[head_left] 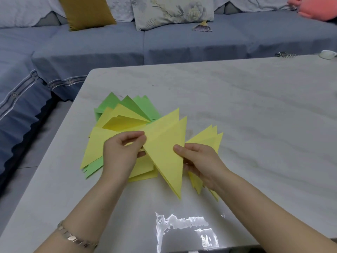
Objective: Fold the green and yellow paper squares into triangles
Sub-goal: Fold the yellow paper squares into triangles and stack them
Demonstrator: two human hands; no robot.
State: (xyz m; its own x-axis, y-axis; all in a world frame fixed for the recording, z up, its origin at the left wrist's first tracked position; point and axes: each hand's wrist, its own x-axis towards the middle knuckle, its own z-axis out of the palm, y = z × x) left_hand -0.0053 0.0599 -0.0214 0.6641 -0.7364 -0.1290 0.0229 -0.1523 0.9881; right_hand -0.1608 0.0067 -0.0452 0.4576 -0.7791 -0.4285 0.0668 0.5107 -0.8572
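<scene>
Over the pale stone worktop [237,106], the left hand [122,154] pinches a corner of the folded yellow paper triangle [164,152] and the right hand [200,161] keeps a tight grip on its side, likely to line up the edges.

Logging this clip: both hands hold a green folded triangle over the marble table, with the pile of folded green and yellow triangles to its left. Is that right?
One thing is off: the triangle held by the left hand and right hand is yellow, not green, as the head view shows. The pile does lie to its left on the table.
</scene>
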